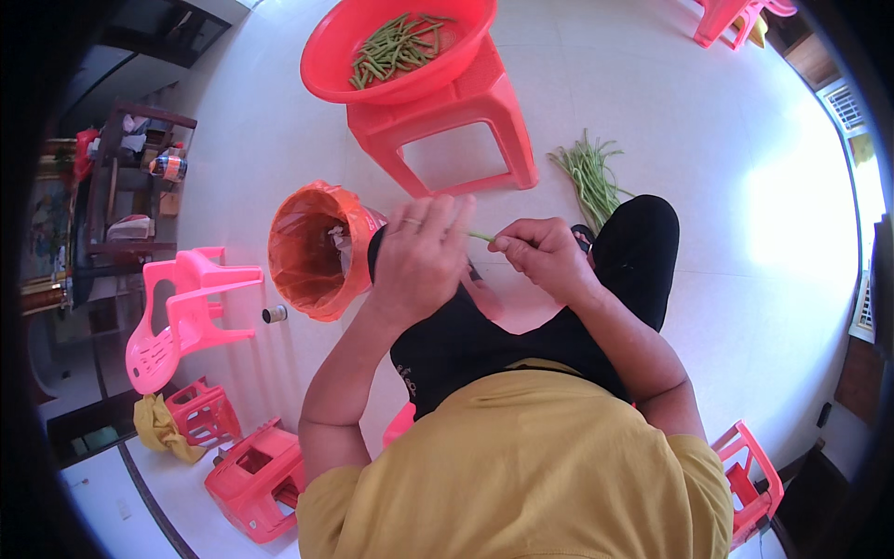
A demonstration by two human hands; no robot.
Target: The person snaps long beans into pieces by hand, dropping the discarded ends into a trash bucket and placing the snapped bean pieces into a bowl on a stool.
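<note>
A green long bean (480,236) stretches between my two hands above my lap. My right hand (545,255) pinches one end of it between thumb and fingers. Motion blurs my left hand (426,255), whose back faces the camera at the bean's other end; its thumb and any grip are hidden. Beyond my hands, a red plastic basin (325,77) rests on a red plastic stool (447,129) and holds many short bean pieces (398,49). A bundle of whole long beans (590,175) lies on the floor beside my right foot.
Left of my knee stands a bin with an orange liner bag (300,244), some waste inside. A small dark cylinder (274,314) lies near it. A pink plastic chair (188,307) and red stools (255,482) are at the left; another red stool (751,482) is at lower right.
</note>
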